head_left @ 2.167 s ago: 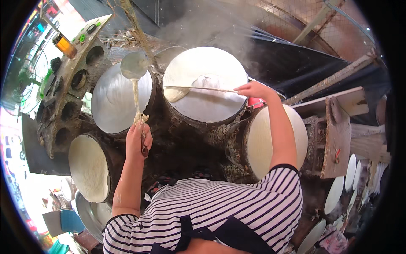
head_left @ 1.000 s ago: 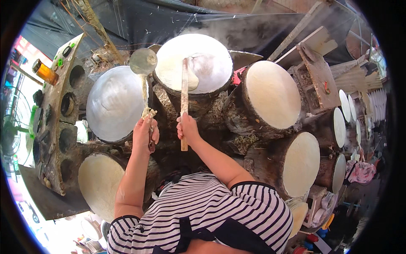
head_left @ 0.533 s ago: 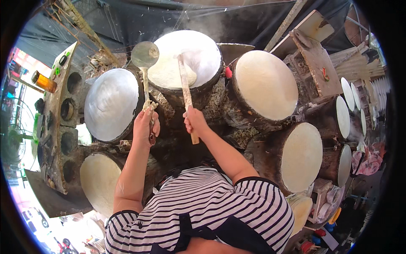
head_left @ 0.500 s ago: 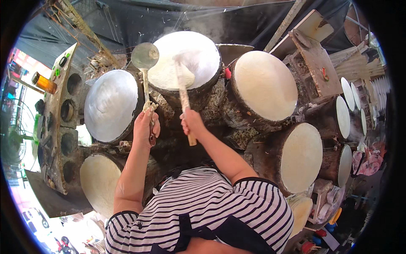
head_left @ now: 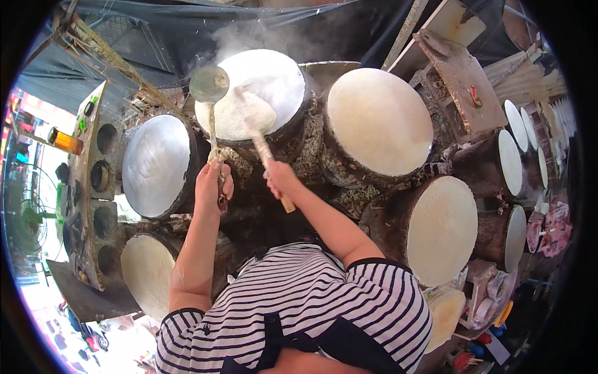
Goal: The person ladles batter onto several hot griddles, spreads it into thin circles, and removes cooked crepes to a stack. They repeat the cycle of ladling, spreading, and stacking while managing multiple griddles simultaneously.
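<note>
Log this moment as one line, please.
left hand: holds ladle | right hand: holds paddle, far end blurred at batter | batter: on middle pan | steam: beyond pan

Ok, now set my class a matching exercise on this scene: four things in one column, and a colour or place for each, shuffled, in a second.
Column 1
1. Metal ladle
2. Flat wooden stick
3. Short-sleeved shirt
4. Fan

Column 2
a. White with dark stripes
b. In the right hand
c. Green, at far left
d. In the left hand

Pairs: 1-d; 2-b; 3-a; 4-c
</note>
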`<state>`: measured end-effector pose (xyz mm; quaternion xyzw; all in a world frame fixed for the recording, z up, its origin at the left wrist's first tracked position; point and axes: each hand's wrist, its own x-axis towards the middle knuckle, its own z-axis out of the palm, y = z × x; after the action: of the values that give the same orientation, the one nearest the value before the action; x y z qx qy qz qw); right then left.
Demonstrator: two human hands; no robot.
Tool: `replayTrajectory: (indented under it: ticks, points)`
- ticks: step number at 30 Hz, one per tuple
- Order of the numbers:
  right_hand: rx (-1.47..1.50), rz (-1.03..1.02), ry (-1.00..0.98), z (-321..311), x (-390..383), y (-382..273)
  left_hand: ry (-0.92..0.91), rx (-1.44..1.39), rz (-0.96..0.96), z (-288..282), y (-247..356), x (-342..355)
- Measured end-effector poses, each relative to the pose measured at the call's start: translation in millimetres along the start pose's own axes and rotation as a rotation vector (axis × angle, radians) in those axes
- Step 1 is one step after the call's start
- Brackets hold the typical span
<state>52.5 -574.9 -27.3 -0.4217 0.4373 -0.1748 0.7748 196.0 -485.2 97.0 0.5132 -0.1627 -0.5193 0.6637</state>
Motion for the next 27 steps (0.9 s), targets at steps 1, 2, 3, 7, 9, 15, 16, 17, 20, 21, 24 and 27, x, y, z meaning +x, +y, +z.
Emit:
replayTrajectory:
  ticks: [1, 2, 3, 7, 9, 15, 16, 17, 20, 21, 24, 27]
  points:
    - [-0.152, -0.029, -0.036, 6.5, 3.5, 3.1, -0.003, 0.006, -0.006, 3.4, -1.9, 2.0]
    - [-0.319, -0.125, -0.016, 10.6, 10.2, 8.2, 0.0, 0.014, -0.014, 6.0, -3.3, 1.6]
    - [-0.485, -0.221, 0.006, 9.1, 19.9, 14.9, -0.009, 0.013, -0.013, 10.2, -4.3, 1.9]
    - [-0.776, -0.174, 0.025, -39.4, 22.9, -14.1, -0.017, 0.015, 0.005, 14.0, 0.0, 6.3]
    - [-0.642, -0.196, 0.036, -62.7, 8.0, -33.3, -0.016, 0.018, 0.006, 17.1, -1.2, 6.8]
    - [-0.512, -0.129, -0.029, -34.4, -9.6, -21.2, 0.024, 0.014, 0.006, 27.0, -8.1, 11.4]
    - [-0.717, -0.23, 0.011, -41.9, 8.0, -3.6, 0.021, 0.014, 0.007, 30.7, -8.3, 12.4]
    - [-0.883, -0.356, 0.069, -50.7, 18.8, 3.1, 0.028, 0.013, 0.009, 30.9, -8.5, 12.6]
    - [-1.182, -0.592, 0.229, -88.8, 36.0, -16.2, 0.022, 0.025, 0.013, 29.3, -6.3, 11.8]
    - [-1.145, -0.57, 0.265, -96.9, 36.5, -30.2, 0.025, 0.027, 0.01, 27.4, -5.5, 11.6]
    - [-0.957, -0.305, 0.162, -90.9, 21.9, -63.0, 0.017, 0.028, 0.0, 16.9, -3.5, 18.2]
    - [-1.137, -0.359, 0.047, -87.0, 12.9, -39.0, -0.012, 0.021, -0.023, 9.9, 0.3, 27.9]
